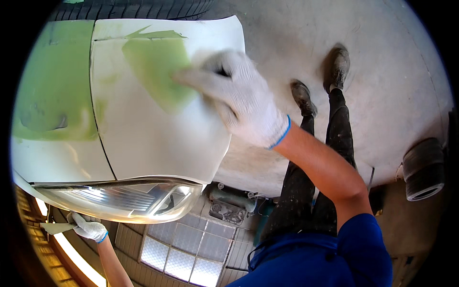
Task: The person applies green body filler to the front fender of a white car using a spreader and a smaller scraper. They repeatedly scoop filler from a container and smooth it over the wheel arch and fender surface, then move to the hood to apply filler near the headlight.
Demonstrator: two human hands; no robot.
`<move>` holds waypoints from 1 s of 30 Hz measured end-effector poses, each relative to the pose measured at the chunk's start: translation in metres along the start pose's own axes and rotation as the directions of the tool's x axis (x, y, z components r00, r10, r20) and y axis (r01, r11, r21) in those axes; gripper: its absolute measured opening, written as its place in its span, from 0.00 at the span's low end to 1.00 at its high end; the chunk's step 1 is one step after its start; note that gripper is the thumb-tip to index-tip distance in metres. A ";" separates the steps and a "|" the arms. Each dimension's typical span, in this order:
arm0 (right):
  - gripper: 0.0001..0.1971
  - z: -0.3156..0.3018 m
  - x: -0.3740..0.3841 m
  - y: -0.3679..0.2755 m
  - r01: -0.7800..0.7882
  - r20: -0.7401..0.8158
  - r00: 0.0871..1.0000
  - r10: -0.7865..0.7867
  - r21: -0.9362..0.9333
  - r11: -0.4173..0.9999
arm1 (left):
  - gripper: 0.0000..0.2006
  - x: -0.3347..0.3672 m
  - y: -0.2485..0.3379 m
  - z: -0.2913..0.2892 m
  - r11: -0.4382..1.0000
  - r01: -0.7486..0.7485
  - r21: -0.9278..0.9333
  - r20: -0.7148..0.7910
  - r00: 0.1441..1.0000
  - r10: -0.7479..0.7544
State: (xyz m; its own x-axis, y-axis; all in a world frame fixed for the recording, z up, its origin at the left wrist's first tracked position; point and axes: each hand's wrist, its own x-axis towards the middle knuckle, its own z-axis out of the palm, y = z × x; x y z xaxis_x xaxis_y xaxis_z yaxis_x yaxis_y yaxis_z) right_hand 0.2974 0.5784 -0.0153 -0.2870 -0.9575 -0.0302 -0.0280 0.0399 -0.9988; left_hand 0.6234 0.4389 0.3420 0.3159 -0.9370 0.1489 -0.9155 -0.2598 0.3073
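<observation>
A white car's front corner fills the left side, with a fender panel [143,138] carrying a patch of light-green filler [158,62]. My right hand [241,95], in a white knit glove with a blue cuff, is at this patch's right edge. One finger stretches toward the green; motion blurs the fingertips, hiding whether they hold anything. At the lower left, below the headlight [129,198], my gloved left hand [88,227] is closed on a flat pale blade-shaped piece [56,228]. Its exact kind does not show.
More green filler [52,86] covers the adjoining panel beyond a dark seam. A black tyre [134,9] lies along the top edge. My legs and dusty shoes [339,67] stand on the concrete floor [382,95]. Dark cylindrical objects [423,167] stand at the right; a tank-like machine [232,201] is below the car's corner.
</observation>
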 end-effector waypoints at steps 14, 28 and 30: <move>0.20 0.041 0.054 0.000 0.080 -0.206 0.973 -0.108 -0.138 0.987 | 0.11 0.006 -0.006 -0.005 1.000 -0.031 -0.004 0.004 0.999 0.031; 0.21 0.004 0.005 0.001 0.000 -0.020 1.000 -0.001 -0.044 0.999 | 0.13 0.004 -0.005 -0.004 1.000 -0.028 -0.008 0.031 0.999 0.028; 0.21 -0.002 0.037 0.008 0.015 -0.104 0.994 -0.016 -0.004 1.000 | 0.13 0.007 -0.003 -0.001 1.000 -0.025 -0.013 0.025 0.999 0.026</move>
State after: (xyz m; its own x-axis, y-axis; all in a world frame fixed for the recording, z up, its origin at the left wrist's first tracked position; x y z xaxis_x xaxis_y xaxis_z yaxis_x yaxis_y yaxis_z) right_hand 0.2851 0.5439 -0.0238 -0.3847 -0.9230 -0.0102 -0.0365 0.0263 -0.9990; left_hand 0.6284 0.4337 0.3433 0.2858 -0.9490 0.1333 -0.9199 -0.2327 0.3158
